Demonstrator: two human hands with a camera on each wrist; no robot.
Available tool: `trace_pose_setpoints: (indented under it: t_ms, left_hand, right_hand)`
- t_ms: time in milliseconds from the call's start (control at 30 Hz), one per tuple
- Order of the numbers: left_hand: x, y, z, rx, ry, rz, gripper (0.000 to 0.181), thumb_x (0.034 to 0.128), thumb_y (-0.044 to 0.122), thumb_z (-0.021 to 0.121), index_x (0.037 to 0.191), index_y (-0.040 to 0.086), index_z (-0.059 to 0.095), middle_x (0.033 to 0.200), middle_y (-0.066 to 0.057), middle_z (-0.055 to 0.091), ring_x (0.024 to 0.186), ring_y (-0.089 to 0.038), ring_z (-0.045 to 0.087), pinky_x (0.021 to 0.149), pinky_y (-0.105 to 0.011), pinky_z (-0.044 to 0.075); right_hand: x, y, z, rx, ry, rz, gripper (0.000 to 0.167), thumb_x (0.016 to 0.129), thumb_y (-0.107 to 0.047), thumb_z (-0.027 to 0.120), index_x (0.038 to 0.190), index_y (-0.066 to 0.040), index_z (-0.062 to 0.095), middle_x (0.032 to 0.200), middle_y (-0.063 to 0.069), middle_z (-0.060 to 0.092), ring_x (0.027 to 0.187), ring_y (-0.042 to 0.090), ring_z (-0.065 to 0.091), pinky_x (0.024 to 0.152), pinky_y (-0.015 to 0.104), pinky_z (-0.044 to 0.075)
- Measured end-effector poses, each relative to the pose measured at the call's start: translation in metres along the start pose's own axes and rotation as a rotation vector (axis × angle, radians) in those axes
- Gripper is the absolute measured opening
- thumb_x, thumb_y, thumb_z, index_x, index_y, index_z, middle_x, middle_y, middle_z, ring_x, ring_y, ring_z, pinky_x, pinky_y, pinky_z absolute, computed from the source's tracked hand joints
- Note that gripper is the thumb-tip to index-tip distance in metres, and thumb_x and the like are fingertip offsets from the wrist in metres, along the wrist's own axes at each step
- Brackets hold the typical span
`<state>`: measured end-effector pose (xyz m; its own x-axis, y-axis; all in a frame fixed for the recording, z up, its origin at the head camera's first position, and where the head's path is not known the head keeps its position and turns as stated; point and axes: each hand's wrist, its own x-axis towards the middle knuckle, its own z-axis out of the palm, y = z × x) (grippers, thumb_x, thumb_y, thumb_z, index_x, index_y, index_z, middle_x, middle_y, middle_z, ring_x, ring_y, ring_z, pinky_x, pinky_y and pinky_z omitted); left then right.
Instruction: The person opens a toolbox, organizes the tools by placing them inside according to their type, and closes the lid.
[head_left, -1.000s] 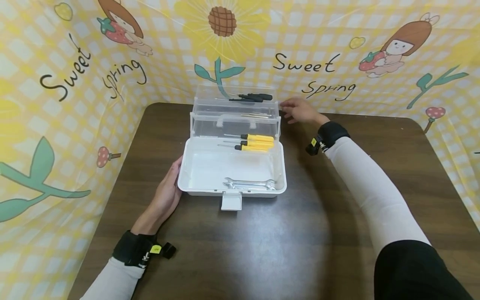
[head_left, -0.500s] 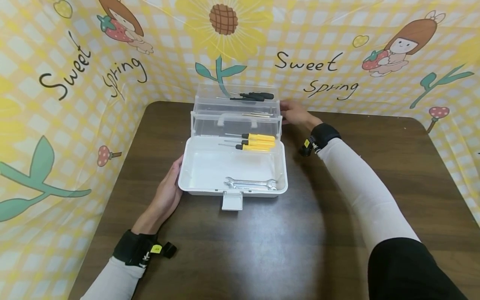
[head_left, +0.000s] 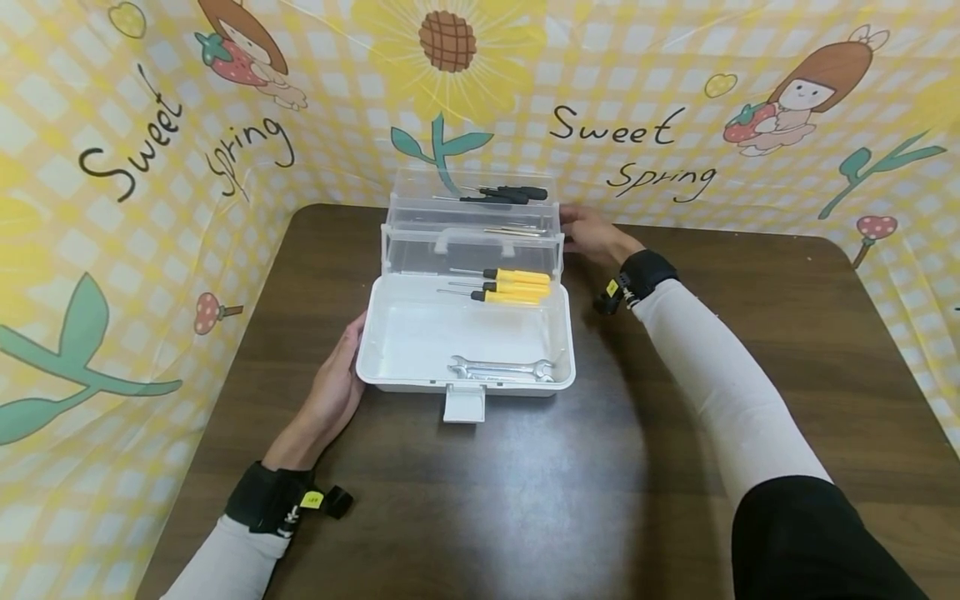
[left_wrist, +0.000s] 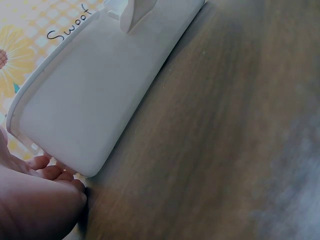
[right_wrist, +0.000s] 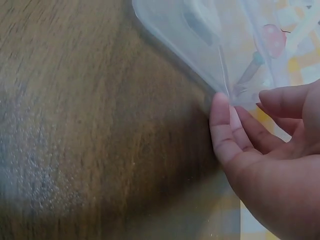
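A white toolbox stands open, its front latch hanging down. My left hand rests against the box's left end; in the left wrist view its fingers touch the end wall. Behind the box, the raised clear lid and clear trays stand up. My right hand touches their back right end, and the right wrist view has its fingers at a clear plastic corner. Black-handled screwdrivers lie high at the back, yellow-handled screwdrivers lower, wrenches in the bottom.
A brown wooden table carries the box. Thin metal rods lie in a clear tray. Behind and to the left hangs a yellow checked cloth with printed flowers.
My right hand has moved left, from just beside the clear lid and trays to touching their right end. The left hand and the toolbox have stayed in place.
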<state>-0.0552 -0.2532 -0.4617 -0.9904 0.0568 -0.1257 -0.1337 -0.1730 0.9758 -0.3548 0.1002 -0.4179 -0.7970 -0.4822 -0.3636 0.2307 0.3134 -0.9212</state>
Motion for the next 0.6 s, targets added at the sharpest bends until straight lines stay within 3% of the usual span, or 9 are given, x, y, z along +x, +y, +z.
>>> trace_pose_setpoints:
  t_ms: [200,600]
  left_hand:
    - [0.0003,0.0002,0.0000,0.009,0.005,-0.008,0.073,0.1136,0.056,0.023,0.172,0.014,0.008,0.179,-0.003,0.004,0.163,-0.018,0.006,0.132,-0.045,0.006]
    - [0.0002,-0.0001,-0.0001,0.035,0.003,0.001,0.073,0.1135,0.056,0.024,0.172,0.016,0.008,0.179,0.000,0.003,0.163,-0.017,0.004,0.132,-0.044,0.006]
  right_hand:
    - [-0.0008,0.0034,-0.0018,0.080,-0.021,-0.010,0.054,0.113,-0.001,0.035,0.165,-0.014,0.037,0.165,0.010,0.041,0.149,0.027,0.041,0.123,0.047,0.037]
    - [-0.0044,0.0052,0.0012,0.307,-0.077,-0.036,0.053,0.116,-0.008,0.029,0.169,-0.012,0.026,0.171,0.015,0.033,0.156,0.033,0.034,0.127,0.047,0.031]
